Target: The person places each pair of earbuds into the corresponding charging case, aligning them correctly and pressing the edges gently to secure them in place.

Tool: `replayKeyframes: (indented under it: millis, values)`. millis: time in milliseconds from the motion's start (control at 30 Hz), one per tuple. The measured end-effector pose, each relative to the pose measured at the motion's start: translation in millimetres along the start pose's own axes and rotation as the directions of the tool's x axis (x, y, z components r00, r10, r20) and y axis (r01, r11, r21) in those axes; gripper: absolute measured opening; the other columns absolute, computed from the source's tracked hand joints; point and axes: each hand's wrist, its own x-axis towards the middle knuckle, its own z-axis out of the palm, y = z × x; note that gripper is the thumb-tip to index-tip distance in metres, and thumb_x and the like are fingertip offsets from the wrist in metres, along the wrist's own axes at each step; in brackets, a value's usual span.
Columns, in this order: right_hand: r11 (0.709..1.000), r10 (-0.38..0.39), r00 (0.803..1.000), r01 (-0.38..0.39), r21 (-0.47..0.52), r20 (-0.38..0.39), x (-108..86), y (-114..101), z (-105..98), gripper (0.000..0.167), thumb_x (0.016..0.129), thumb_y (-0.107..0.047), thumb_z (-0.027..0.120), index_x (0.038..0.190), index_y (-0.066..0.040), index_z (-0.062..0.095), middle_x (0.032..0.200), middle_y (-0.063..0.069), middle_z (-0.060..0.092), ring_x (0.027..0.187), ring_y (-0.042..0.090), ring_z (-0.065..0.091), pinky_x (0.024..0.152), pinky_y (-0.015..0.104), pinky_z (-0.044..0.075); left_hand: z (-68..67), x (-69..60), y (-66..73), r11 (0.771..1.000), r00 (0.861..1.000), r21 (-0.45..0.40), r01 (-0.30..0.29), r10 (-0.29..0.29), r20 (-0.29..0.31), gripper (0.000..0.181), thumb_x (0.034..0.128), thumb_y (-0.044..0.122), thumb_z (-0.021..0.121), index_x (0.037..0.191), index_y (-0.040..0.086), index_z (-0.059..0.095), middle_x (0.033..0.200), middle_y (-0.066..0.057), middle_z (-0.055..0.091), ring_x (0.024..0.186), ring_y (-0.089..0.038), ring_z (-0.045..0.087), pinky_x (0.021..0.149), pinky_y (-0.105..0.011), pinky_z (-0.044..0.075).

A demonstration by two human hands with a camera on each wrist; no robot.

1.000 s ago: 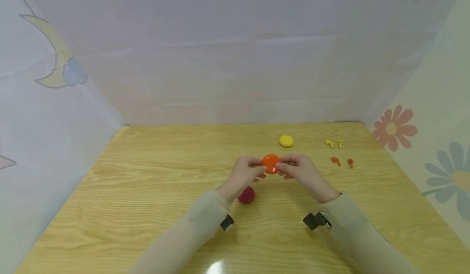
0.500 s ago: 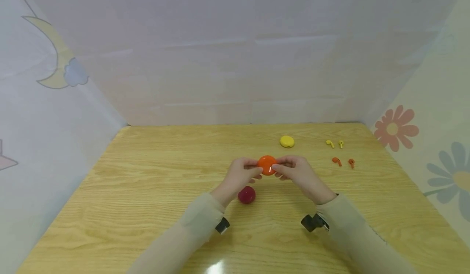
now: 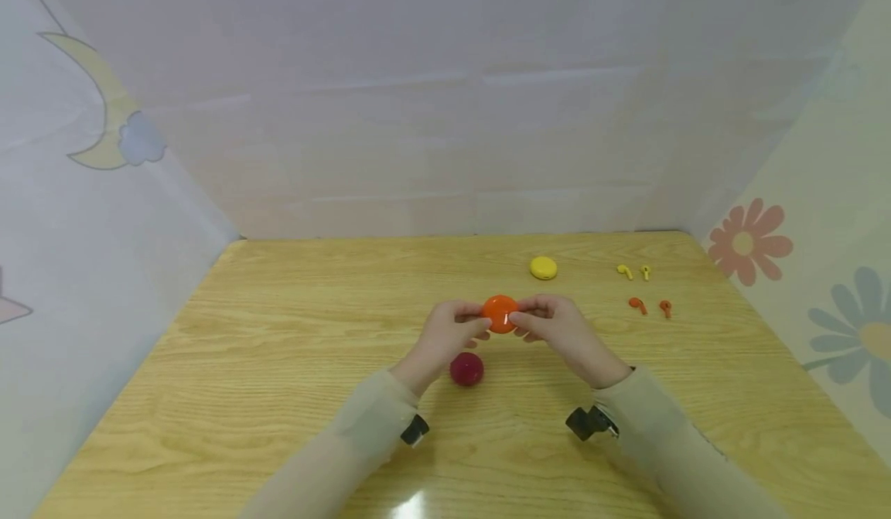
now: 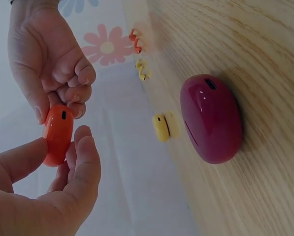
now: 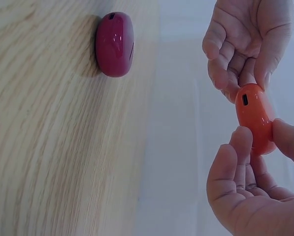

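An orange earbud case (image 3: 499,314), round and glossy with a dark charging port on its edge, is held above the table between both hands. The left hand (image 3: 442,333) pinches its left side between thumb and fingers. From the other side the right hand (image 3: 561,332) pinches it the same way. The case looks closed in both wrist views. Below the hands, a dark magenta earbud case (image 3: 466,369) rests on the wood, nearest the left wrist; the left wrist view shows its port and lid seam.
A yellow earbud case (image 3: 544,268) lies farther back on the wooden table (image 3: 299,333). To its right are two yellow earbuds (image 3: 625,272) and, nearer, two orange earbuds (image 3: 637,305). Pale fabric walls (image 3: 418,140) border the table at the back and sides.
Both hands have shifted slightly left and a little nearer, carrying the orange earbud case between them. The magenta case now shows more fully beside the left wrist.
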Motion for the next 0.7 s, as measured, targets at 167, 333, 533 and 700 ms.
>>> replayKeyframes:
  millis: [167,333,533,700]
  values:
    - [1.0,0.003,1.0,-0.003,0.008,0.001,1.0,-0.1,2.3,0.033,0.098,-0.015,0.059,0.117,0.012,0.058,0.098,0.01,0.068,0.088,0.021,0.063,0.08,0.033,0.054,-3.2,-1.9,-3.2,1.0,1.0,-0.009,-0.03,0.03,0.003,0.028,0.0947,0.006,0.06,0.118,-0.01,0.061,0.102,-0.017,0.068,0.087,-0.024,0.067,0.081,-0.042,0.055]
    - [1.0,-0.003,1.0,0.004,0.011,-0.008,0.7,-2.4,5.4,0.03,0.097,-0.012,0.06,0.116,0.011,0.058,0.1,0.012,0.067,0.087,0.019,0.063,0.08,0.033,0.054,-5.3,-4.3,-4.4,0.999,0.999,-0.017,-0.044,0.044,0.008,0.029,0.0952,0.006,0.059,0.119,-0.01,0.06,0.104,-0.017,0.068,0.089,-0.024,0.066,0.082,-0.044,0.055]
    - [1.0,-0.005,1.0,0.006,0.018,-0.02,-0.6,-3.7,9.1,0.03,0.097,-0.011,0.06,0.117,0.01,0.058,0.102,0.013,0.067,0.088,0.019,0.063,0.081,0.033,0.054,-4.9,-5.0,-8.2,0.998,1.0,-0.05,-0.027,0.027,0.009,0.032,0.0936,0.006,0.062,0.121,-0.01,0.058,0.106,-0.017,0.066,0.089,-0.02,0.064,0.085,-0.043,0.054]
    - [0.999,-0.019,0.999,0.02,0.025,-0.029,-1.5,-2.5,12.5,0.029,0.096,-0.011,0.061,0.116,0.01,0.058,0.102,0.013,0.067,0.088,0.019,0.063,0.081,0.034,0.054,-3.7,-5.8,-10.8,0.999,1.0,-0.052,-0.017,0.017,0.011,0.035,0.0926,0.006,0.063,0.123,-0.011,0.057,0.106,-0.016,0.066,0.09,-0.02,0.064,0.086,-0.043,0.053]
